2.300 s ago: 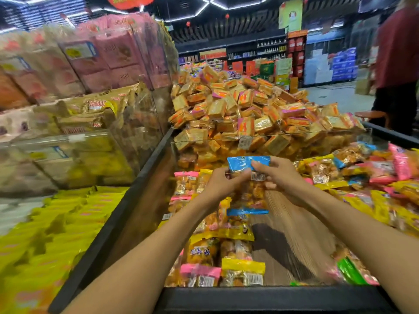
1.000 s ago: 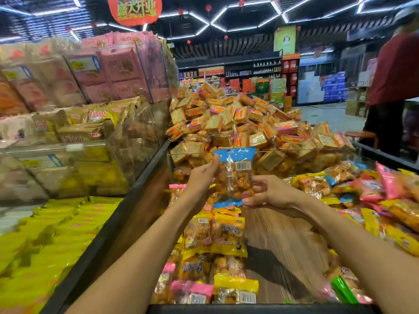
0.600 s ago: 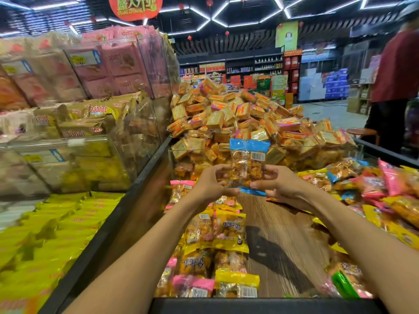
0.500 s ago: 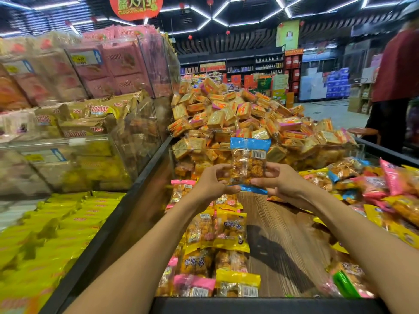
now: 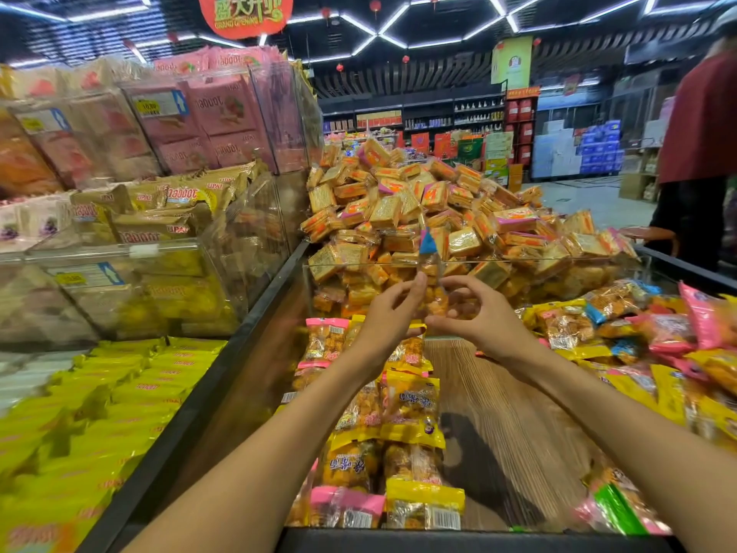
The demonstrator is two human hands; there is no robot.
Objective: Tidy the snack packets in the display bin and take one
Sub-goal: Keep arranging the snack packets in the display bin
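Step in hand: most likely the taking; one blue-topped packet [image 5: 430,273] is up out of the display bin [image 5: 498,413], while the tidying looks only partly done.
Packet: held edge-on to the camera, its blue seal uppermost, above the far end of the bin and in front of the clear divider [image 5: 518,262] that holds back the heap of orange wafer packs [image 5: 418,209].
Left hand: the left hand [image 5: 389,319] has its fingers curled up the packet's left side, the fingertips touching it just under the seal.
Right hand: the right hand [image 5: 482,317] curves thumb and fingers toward the packet's lower right; motion blur hides whether it pinches the film or merely cups beside it, so I cannot tell.
Bin, left: yellow and pink packets [image 5: 399,433] lie in a fairly neat column along the left wall.
Bin, right: a loose pile of packets [image 5: 638,341] slumps against the right side, with bare wood floor between.
Next move calls for: a firm grip in one hand before the other lets go, then drawing the packet clear toward the body; the loose pile wants straightening if tidying is to count as done.
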